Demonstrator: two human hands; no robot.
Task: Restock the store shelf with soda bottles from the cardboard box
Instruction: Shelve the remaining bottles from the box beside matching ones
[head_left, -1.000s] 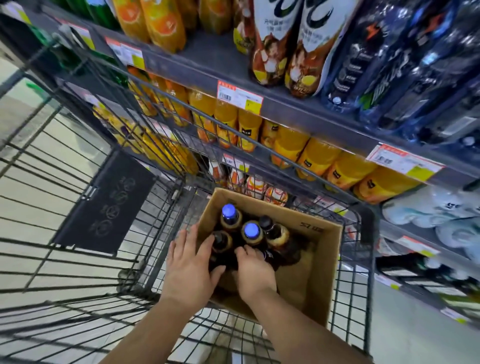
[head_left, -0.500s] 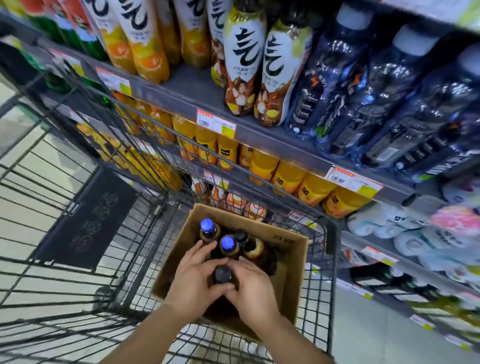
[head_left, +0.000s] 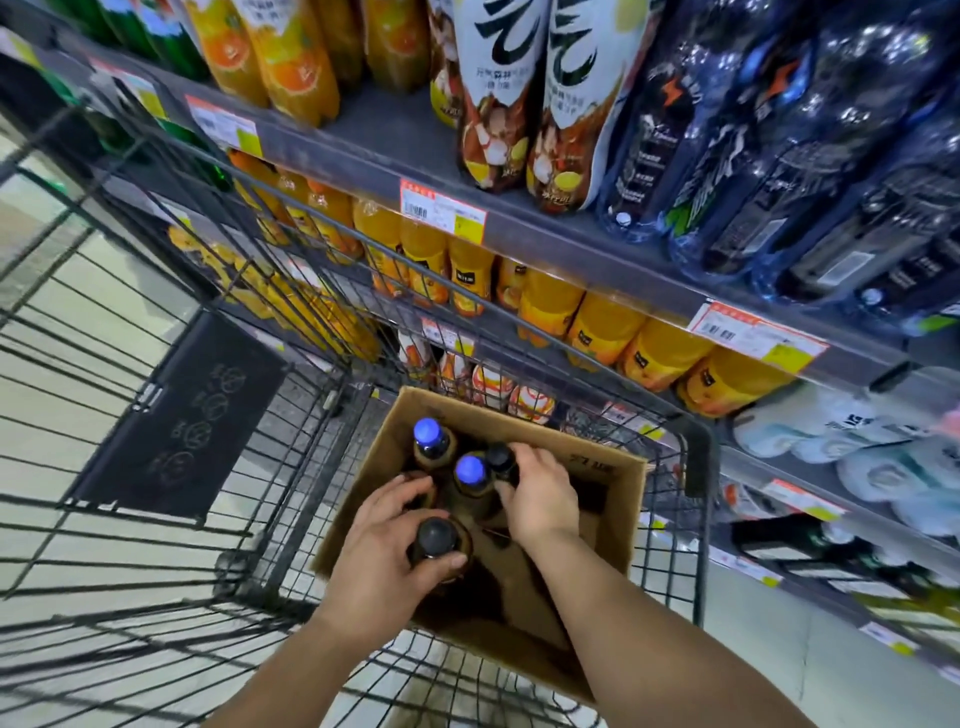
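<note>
An open cardboard box (head_left: 608, 470) sits in the right front corner of a wire shopping cart (head_left: 291, 551). Dark soda bottles stand in it, two with blue caps (head_left: 427, 431) (head_left: 470, 468). My left hand (head_left: 387, 551) is wrapped around the neck of a black-capped soda bottle (head_left: 435, 536) raised at the box's near side. My right hand (head_left: 540, 493) grips another black-capped bottle (head_left: 500, 457) beside the blue-capped ones. The store shelf (head_left: 545, 228) runs across the view beyond the cart.
The shelf levels hold orange juice bottles (head_left: 602, 332), large tea bottles (head_left: 498, 104) and dark blue drink bottles (head_left: 779, 156). Price tags (head_left: 441, 210) line the shelf edges. A black placard (head_left: 176, 421) hangs on the cart's far wall. White packs (head_left: 857, 447) lie lower right.
My left hand has taken a black-capped bottle alone and lifted it. My right hand has let go of it and moved forward onto another black-capped bottle. The view has tilted up slightly.
</note>
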